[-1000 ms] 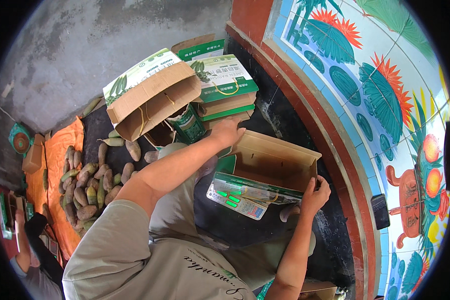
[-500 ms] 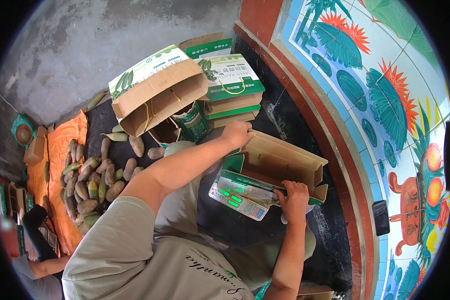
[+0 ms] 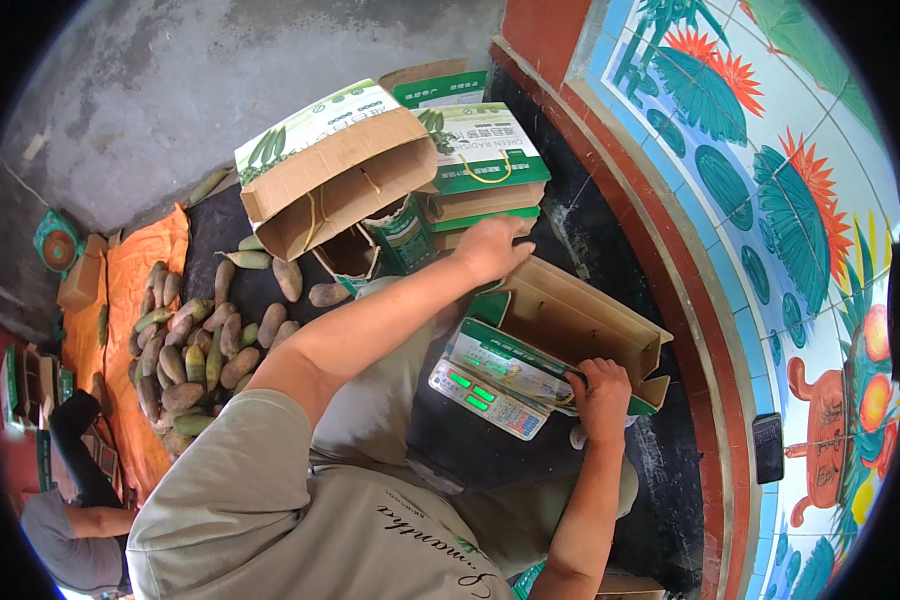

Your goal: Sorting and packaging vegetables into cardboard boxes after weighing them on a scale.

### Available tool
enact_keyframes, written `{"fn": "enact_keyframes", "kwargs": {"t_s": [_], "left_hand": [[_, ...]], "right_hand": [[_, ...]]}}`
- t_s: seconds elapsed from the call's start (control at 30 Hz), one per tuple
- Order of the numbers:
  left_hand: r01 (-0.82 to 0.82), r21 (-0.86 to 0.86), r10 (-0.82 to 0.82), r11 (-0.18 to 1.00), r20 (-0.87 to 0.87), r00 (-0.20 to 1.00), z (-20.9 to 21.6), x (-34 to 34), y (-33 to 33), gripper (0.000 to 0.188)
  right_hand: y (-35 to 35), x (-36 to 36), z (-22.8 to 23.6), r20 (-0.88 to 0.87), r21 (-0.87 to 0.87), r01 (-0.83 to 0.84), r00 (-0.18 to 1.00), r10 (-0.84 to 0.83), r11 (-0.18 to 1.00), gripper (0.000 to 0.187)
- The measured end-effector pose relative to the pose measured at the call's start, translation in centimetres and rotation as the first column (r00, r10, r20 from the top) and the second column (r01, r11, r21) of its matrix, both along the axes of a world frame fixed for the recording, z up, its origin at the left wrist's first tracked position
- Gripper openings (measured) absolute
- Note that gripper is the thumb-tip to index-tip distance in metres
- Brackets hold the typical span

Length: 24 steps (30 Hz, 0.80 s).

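An open cardboard box (image 3: 595, 312), brown inside and green and white outside, lies in front of me with its flaps spread. On its near wall, toward the right end, my right hand (image 3: 602, 390) is closed over the edge. My left hand (image 3: 492, 250) is just off the box's far left corner, fingers apart and nothing visible in them. Against the near side of the box is a white digital scale (image 3: 495, 408) with lit green displays and a keypad; the box hides the rest of it.
Printed radish cartons (image 3: 485, 165) are stacked ahead, beside a tilted open carton (image 3: 345, 175). Many green-brown radishes (image 3: 185, 365) lie left, by an orange cloth (image 3: 150, 260). A phone (image 3: 768, 447) rests by the tiled wall (image 3: 740, 200). Another person (image 3: 75, 540) is far left.
My left hand has come away from the box's far left corner and its fingers have spread. My right hand stays on the near wall. The whole view has shifted slightly.
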<state>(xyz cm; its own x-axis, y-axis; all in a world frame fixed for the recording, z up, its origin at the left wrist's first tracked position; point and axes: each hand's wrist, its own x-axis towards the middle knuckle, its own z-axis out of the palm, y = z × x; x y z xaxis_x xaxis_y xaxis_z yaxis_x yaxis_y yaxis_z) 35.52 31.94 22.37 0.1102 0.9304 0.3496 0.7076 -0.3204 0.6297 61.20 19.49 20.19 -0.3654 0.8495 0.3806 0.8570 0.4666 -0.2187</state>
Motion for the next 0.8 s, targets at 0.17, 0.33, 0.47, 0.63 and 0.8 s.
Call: {"fn": "enact_keyframes", "kwargs": {"t_s": [0.17,0.33,0.47,0.63,0.8], "left_hand": [[0.015,0.213,-0.041,0.977,0.121,0.992,3.0,-6.3,-3.8,0.016],[-0.118,0.099,0.117,0.988,0.015,0.993,-2.3,-16.1,-8.9,0.014],[-0.383,-0.161,0.320,0.910,-0.317,0.893,-12.6,-25.3,-16.1,0.017],[-0.668,-0.654,0.271,0.355,-0.612,0.743,-21.1,-31.2,-27.8,0.026],[-0.688,-0.722,0.195,0.075,-0.666,0.720,-24.7,-32.6,-37.1,0.030]], "right_hand": [[0.2,-0.2,0.7,0.005,-0.002,-0.026,1.000,0.026,1.000,0.017],[0.2,0.1,0.6,0.000,0.006,0.030,1.000,-0.030,1.000,0.018],[0.2,-0.3,0.3,-0.050,0.014,0.058,0.997,-0.057,0.998,0.020],[0.1,-0.6,0.0,0.011,0.064,0.057,0.998,-0.058,0.996,0.022],[-0.1,-0.5,-0.4,0.029,0.037,0.070,0.997,-0.071,0.997,0.023]]}}
